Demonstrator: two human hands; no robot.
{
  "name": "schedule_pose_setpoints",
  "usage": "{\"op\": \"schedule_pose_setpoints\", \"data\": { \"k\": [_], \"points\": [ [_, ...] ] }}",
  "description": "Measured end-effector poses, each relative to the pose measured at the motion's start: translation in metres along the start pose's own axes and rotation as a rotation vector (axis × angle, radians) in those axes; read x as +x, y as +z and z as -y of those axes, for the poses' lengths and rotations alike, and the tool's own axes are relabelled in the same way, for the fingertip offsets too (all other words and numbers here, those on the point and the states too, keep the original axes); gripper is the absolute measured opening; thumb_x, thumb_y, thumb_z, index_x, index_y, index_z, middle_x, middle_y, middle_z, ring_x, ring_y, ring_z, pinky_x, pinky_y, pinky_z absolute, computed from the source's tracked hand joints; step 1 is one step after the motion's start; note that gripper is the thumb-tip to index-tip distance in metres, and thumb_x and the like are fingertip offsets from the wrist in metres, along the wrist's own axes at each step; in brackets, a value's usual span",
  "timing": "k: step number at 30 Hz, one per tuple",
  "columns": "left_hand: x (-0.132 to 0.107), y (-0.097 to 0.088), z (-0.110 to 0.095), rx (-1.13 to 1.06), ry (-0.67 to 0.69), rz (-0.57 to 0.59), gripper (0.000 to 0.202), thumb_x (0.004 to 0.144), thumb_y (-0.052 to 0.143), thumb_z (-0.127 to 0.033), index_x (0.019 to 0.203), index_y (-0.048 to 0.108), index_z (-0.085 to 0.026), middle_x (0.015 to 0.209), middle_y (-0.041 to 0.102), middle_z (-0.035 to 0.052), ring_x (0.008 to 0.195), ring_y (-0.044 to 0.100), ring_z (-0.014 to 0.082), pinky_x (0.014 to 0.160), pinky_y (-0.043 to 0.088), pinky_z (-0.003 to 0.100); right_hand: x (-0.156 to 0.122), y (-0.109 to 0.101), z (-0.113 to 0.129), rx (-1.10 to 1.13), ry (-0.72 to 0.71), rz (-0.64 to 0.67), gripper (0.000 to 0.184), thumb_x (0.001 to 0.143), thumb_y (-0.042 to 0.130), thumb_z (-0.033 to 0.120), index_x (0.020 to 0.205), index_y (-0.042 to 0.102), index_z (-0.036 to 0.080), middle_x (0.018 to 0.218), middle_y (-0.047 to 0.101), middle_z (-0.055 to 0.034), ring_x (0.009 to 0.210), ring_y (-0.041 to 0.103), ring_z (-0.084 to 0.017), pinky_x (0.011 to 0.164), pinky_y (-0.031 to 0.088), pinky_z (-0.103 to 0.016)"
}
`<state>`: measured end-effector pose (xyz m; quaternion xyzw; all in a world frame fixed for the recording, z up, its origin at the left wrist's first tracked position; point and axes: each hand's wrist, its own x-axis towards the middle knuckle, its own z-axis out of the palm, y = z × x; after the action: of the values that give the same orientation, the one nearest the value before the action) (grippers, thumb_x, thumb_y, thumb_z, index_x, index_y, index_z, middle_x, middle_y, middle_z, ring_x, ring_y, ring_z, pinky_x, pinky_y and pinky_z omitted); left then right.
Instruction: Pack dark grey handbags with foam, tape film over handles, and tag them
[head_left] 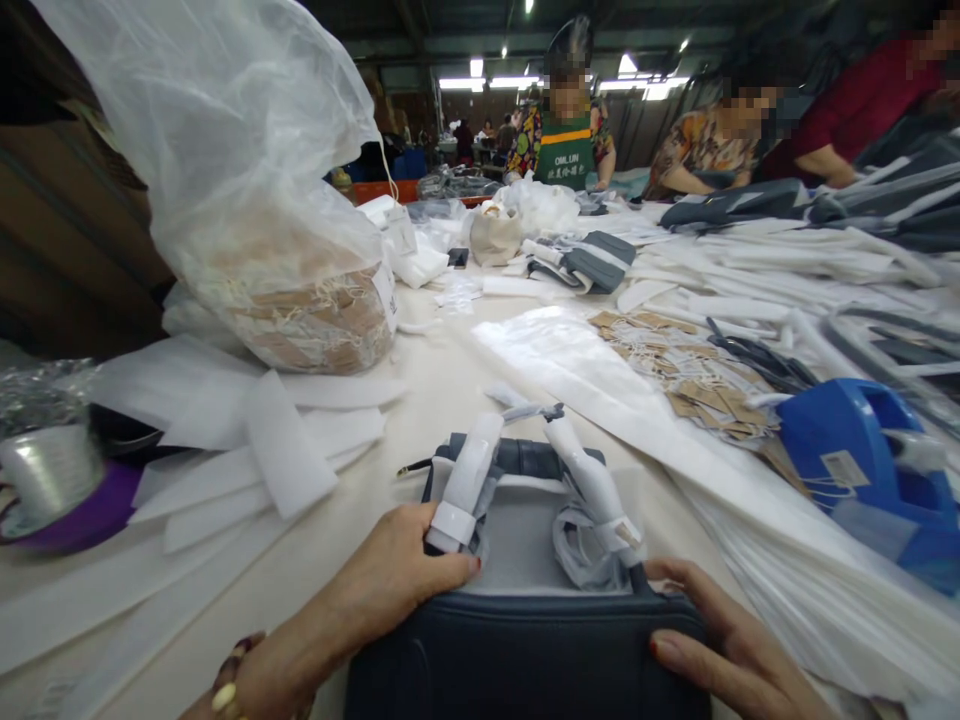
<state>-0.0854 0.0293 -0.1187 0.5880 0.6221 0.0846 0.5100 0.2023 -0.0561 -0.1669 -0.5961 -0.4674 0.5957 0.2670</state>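
Note:
A dark navy bag (525, 650) stands on the table right in front of me, its two handles (465, 485) wrapped in white foam sheet. My left hand (390, 585) grips the bag's top left edge, thumb lying along the rim. On the bag's top right corner rests my right hand (720, 640), fingers curled over the edge and thumb on the front face. Grey crumpled wrapping (581, 545) sits between the handles.
A big clear plastic sack of brown tags (300, 310) stands at the left. White foam sheets (262, 450) lie left of the bag. A blue tape dispenser (862, 450) and loose tags (690, 370) sit right. Other people work across the table (442, 390).

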Motion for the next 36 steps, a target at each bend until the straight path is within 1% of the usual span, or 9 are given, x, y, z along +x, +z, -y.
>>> {"op": "schedule_pose_setpoints", "data": {
  "k": [4, 8, 11, 14, 19, 23, 26, 31, 36],
  "points": [
    [0.003, 0.002, 0.01, -0.533, -0.023, 0.078, 0.023, 0.054, 0.066, -0.025, 0.073, 0.061, -0.014, 0.06, 0.054, -0.004, 0.057, 0.046, 0.0104, 0.055, 0.031, 0.021, 0.006, -0.009, 0.006, -0.031, 0.016, -0.022, 0.069, 0.066, 0.067, 0.053, 0.127, 0.054, 0.023, 0.125, 0.059, -0.0092, 0.122, 0.046, -0.035, 0.099, 0.04, -0.043],
    [0.011, 0.004, 0.023, -0.838, -0.038, 0.149, 0.032, 0.046, 0.072, -0.021, 0.076, 0.067, -0.01, 0.07, 0.067, 0.0042, 0.061, 0.057, 0.0139, 0.058, 0.04, 0.022, 0.015, -0.018, 0.017, -0.009, 0.146, 0.101, 0.073, 0.055, 0.072, 0.044, 0.123, 0.059, 0.023, 0.127, 0.058, -0.0079, 0.123, 0.044, -0.038, 0.102, 0.036, -0.046],
    [0.013, 0.004, 0.026, -0.839, -0.005, 0.174, 0.03, 0.048, 0.073, -0.02, 0.076, 0.068, -0.011, 0.07, 0.068, 0.0047, 0.059, 0.058, 0.0133, 0.057, 0.042, 0.021, 0.025, -0.021, 0.027, 0.086, 0.152, 0.287, 0.071, 0.048, 0.076, 0.032, 0.117, 0.064, 0.023, 0.116, 0.064, -0.0027, 0.118, 0.048, -0.033, 0.099, 0.038, -0.039],
    [0.012, 0.004, 0.025, -0.81, 0.014, 0.161, 0.031, 0.052, 0.073, -0.021, 0.081, 0.066, -0.013, 0.074, 0.069, 0.0041, 0.063, 0.059, 0.0133, 0.06, 0.043, 0.021, 0.036, -0.023, 0.033, 0.087, 0.176, 0.369, 0.069, 0.04, 0.079, 0.022, 0.107, 0.067, 0.02, 0.104, 0.067, 0.0, 0.108, 0.054, -0.029, 0.091, 0.042, -0.032],
    [0.011, 0.003, 0.024, -0.808, 0.032, 0.17, 0.031, 0.056, 0.074, -0.021, 0.084, 0.065, -0.013, 0.076, 0.068, 0.0032, 0.065, 0.058, 0.0111, 0.062, 0.042, 0.018, 0.041, -0.023, 0.031, 0.102, 0.323, 0.38, 0.061, 0.037, 0.077, 0.013, 0.097, 0.068, 0.018, 0.087, 0.067, 0.002, 0.086, 0.059, -0.021, 0.072, 0.045, -0.025],
    [0.01, 0.001, 0.026, -0.848, 0.036, 0.215, 0.033, 0.058, 0.077, -0.026, 0.085, 0.064, -0.013, 0.076, 0.067, 0.004, 0.063, 0.06, 0.0123, 0.059, 0.043, 0.019, 0.037, -0.018, 0.031, 0.262, 0.343, 0.382, 0.049, 0.039, 0.073, 0.011, 0.087, 0.07, 0.017, 0.075, 0.068, 0.004, 0.076, 0.061, -0.018, 0.067, 0.044, -0.023],
    [0.01, -0.002, 0.031, -0.885, 0.112, 0.316, 0.041, 0.063, 0.078, -0.037, 0.093, 0.063, -0.013, 0.079, 0.066, 0.0066, 0.07, 0.063, 0.0172, 0.067, 0.047, 0.025, 0.033, -0.014, 0.033, 0.353, 0.322, 0.39, 0.039, 0.045, 0.069, 0.013, 0.084, 0.071, 0.019, 0.069, 0.067, 0.0059, 0.074, 0.062, -0.017, 0.068, 0.044, -0.024],
    [0.013, -0.005, 0.044, -0.811, 0.297, 0.515, 0.088, 0.034, 0.089, -0.05, 0.108, 0.06, -0.013, 0.097, 0.063, 0.0099, 0.083, 0.06, 0.0215, 0.073, 0.046, 0.027, 0.031, -0.011, 0.029, 0.403, 0.279, 0.334, 0.035, 0.048, 0.068, 0.016, 0.082, 0.073, 0.022, 0.064, 0.067, 0.0058, 0.071, 0.062, -0.017, 0.063, 0.042, -0.022],
    [0.02, -0.006, 0.052, -0.771, 0.286, 0.539, 0.074, 0.05, 0.086, -0.039, 0.114, 0.058, -0.016, 0.102, 0.062, 0.0086, 0.081, 0.06, 0.018, 0.067, 0.045, 0.023, 0.034, -0.009, 0.022, 0.388, 0.234, 0.353, 0.043, 0.049, 0.074, 0.022, 0.092, 0.072, 0.021, 0.073, 0.069, 0.0031, 0.066, 0.06, -0.015, 0.061, 0.043, -0.022]
  ]
}}
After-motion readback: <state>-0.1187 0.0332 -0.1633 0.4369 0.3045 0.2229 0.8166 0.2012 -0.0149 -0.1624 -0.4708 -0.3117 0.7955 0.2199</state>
